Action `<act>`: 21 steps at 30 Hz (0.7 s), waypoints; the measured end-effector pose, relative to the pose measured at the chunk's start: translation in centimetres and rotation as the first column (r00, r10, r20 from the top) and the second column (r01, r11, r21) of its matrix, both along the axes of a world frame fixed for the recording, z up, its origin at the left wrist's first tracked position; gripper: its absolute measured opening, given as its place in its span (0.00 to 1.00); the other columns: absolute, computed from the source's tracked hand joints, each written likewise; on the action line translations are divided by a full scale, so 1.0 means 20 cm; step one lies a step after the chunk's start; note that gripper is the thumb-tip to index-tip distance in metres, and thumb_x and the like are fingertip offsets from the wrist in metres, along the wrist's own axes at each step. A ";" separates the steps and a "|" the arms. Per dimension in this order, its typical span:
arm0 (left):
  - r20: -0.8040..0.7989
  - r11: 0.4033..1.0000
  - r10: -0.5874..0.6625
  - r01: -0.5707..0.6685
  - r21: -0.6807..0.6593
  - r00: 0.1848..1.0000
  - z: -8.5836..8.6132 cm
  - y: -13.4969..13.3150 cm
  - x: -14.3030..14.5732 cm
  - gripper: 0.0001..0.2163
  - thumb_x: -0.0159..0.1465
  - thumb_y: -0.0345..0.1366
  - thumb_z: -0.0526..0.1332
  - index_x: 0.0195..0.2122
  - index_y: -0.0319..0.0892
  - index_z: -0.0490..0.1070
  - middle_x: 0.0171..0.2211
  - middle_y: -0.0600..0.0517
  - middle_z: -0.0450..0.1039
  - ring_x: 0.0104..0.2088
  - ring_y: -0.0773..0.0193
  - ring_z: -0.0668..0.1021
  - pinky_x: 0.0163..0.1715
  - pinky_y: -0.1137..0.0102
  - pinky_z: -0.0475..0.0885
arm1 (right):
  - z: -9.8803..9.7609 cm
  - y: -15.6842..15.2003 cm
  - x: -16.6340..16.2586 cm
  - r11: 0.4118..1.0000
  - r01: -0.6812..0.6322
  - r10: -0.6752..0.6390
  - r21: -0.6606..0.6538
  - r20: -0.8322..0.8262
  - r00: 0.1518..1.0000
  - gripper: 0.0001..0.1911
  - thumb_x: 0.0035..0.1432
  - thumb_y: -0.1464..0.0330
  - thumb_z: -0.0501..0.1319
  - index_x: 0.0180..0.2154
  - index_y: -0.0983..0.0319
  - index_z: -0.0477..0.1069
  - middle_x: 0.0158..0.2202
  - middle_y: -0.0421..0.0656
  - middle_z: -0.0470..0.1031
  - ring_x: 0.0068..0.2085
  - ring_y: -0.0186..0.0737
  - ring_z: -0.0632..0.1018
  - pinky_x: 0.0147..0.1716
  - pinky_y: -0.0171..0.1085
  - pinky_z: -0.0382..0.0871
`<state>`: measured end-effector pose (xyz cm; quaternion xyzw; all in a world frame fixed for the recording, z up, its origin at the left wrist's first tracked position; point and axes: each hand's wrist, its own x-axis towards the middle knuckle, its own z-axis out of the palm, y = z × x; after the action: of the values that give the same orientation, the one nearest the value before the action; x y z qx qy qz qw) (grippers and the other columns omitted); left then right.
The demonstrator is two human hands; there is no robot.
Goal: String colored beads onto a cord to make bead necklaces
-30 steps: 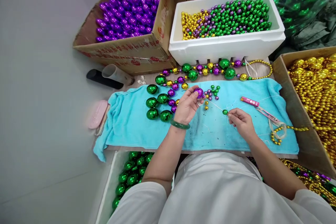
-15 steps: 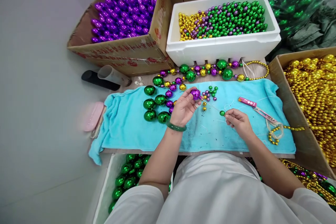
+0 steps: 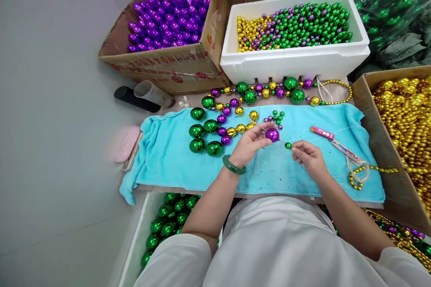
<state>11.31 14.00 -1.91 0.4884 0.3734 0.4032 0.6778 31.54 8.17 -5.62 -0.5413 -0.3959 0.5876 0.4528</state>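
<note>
My left hand (image 3: 248,144), a green bangle (image 3: 234,165) at its wrist, is closed on a large shiny purple bead (image 3: 272,134). A thin needle-like rod (image 3: 258,123) sticks out past its fingers on the far side. A short line runs from the purple bead to a small green bead (image 3: 288,145). At that green bead my right hand (image 3: 309,156) pinches with thumb and forefinger. Small loose green beads (image 3: 278,116) lie just beyond the left hand. Larger green beads (image 3: 214,148), purple beads (image 3: 226,140) and yellow beads (image 3: 240,128) rest to its left.
A blue towel (image 3: 175,166) covers the table. A pink-handled cutter (image 3: 322,132) and gold bead string (image 3: 355,180) lie at right. Behind stand a carton (image 3: 161,68) of purple beads and a white foam box (image 3: 289,63); a gold-bead carton (image 3: 380,143) is at right.
My left hand has moved right and slightly nearer me with the purple bead, shortening the gap to the small green bead. The right hand stays nearly in place; the view has shifted slightly.
</note>
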 end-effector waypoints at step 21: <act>0.169 0.876 0.315 -0.218 -0.431 0.934 -0.20 0.06 -0.07 0.13 0.57 0.34 0.65 0.43 0.37 0.74 0.37 0.46 0.76 0.31 0.69 0.76 0.29 0.75 0.69 | -0.05 -0.11 0.12 0.997 0.061 -0.053 -0.057 0.130 0.990 0.09 0.49 0.62 0.63 0.27 0.62 0.72 0.17 0.37 0.66 0.19 0.30 0.63 0.19 0.32 0.56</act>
<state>9.85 15.30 -5.91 0.2298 0.4304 0.4617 0.7408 33.93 5.98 -6.62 -0.6026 -0.3905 0.5501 0.4263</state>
